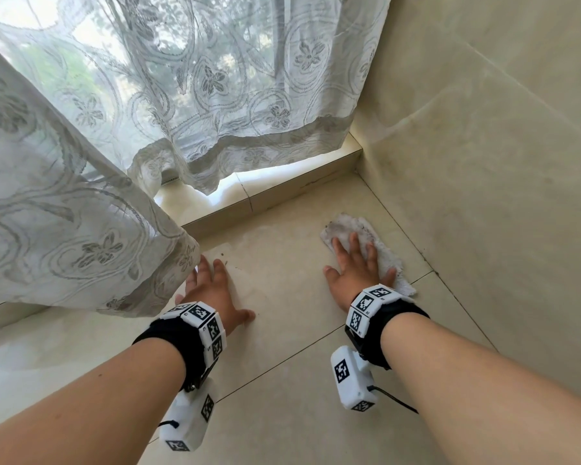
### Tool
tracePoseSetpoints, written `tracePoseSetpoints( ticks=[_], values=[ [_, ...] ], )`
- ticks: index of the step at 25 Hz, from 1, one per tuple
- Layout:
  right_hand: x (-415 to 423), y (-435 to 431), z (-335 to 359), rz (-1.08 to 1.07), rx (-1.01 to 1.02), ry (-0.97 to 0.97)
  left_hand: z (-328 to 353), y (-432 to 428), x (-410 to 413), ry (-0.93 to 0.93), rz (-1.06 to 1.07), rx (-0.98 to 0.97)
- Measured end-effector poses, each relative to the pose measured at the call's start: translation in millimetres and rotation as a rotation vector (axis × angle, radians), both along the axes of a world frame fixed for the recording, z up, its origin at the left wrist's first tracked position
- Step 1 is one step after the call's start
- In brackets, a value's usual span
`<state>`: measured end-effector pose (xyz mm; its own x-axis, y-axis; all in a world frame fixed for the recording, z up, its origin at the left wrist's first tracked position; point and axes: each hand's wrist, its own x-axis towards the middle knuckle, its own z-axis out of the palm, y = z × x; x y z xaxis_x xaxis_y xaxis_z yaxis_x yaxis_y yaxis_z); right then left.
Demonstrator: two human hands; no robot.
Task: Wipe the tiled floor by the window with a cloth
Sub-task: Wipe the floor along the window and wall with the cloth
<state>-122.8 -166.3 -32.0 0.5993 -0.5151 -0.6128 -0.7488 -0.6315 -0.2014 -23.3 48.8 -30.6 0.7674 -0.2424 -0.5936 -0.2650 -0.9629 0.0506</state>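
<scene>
A white, dirt-stained cloth (353, 226) lies flat on the beige tiled floor (282, 380) near the right wall. My right hand (356, 266) presses down on it with straight, spread fingers. My left hand (212, 290) rests flat on the bare tile to the left, fingers spread, its outer fingers partly hidden under the lace curtain's hem. A damp patch (275, 243) shows on the tile between the hands and the window step.
A white lace curtain (81, 213) hangs over the window and drapes down on the left to the floor. A low tiled step (302, 182) runs below the window. A tiled wall (483, 162) closes off the right side.
</scene>
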Motion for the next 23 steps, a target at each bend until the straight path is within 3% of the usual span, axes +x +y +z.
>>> tracePoseSetpoints(
  ticks=[11,16,23],
  values=[
    [17.4,53.8,9.0,0.335,0.074,-0.037,0.9,-1.0,0.0,-0.007,-0.028,0.005],
    [17.1,43.2,11.0,0.437,-0.025,-0.083,3.9,-1.4,-1.0,-0.005,-0.035,-0.003],
    [10.3,12.7,-8.0,0.509,-0.002,-0.061,6.3,-2.0,-7.0,0.001,-0.076,0.006]
  ],
)
